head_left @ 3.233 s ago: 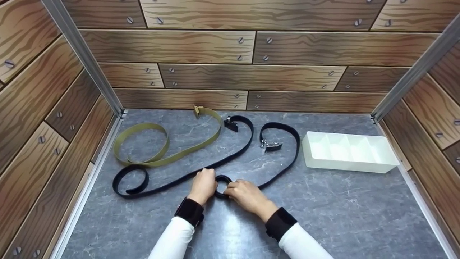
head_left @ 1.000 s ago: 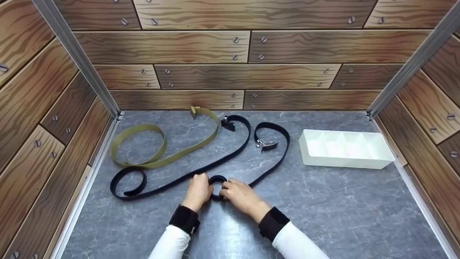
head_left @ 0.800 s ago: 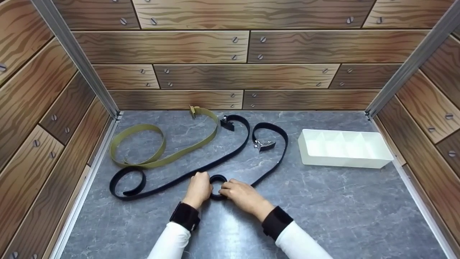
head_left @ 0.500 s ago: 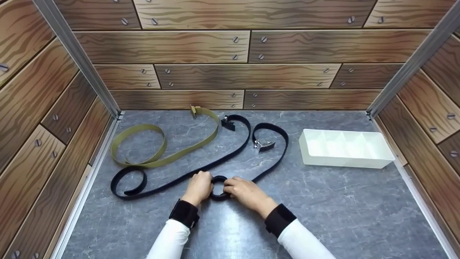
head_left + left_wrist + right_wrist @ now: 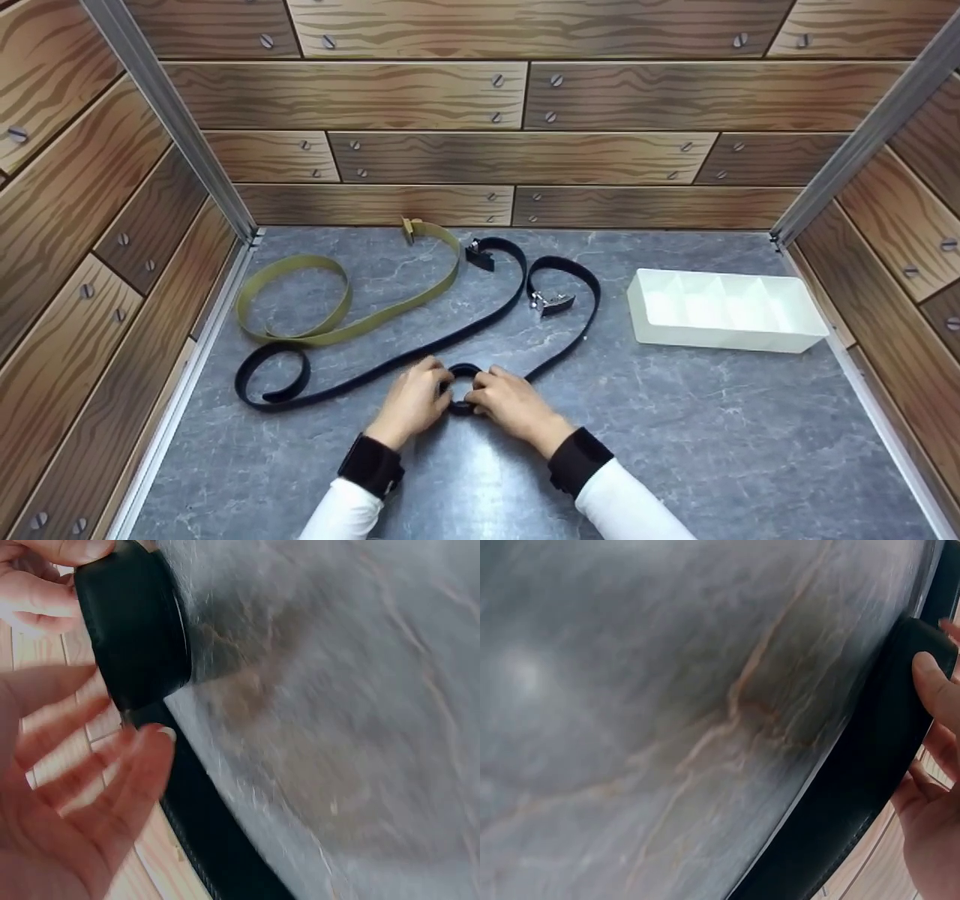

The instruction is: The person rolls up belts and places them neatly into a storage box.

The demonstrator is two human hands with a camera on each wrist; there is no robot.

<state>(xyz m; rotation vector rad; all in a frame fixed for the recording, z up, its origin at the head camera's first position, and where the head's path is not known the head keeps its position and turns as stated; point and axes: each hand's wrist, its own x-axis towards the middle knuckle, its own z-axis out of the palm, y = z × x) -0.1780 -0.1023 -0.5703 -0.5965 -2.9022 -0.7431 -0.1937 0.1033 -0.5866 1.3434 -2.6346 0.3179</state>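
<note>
Head view: olive belt (image 5: 330,300) and white tray (image 5: 727,311) lie nearby.

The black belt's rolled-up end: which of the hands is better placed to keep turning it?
Probably the right hand: its fingers curl round the belt coil and grip it. The left hand has its fingers straight beside the coil in the left wrist view, so it looks better suited to steadying.

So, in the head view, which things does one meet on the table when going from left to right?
Olive belt → left hand → rolled end of the black belt → right hand → silver buckle → white divided tray.
</note>
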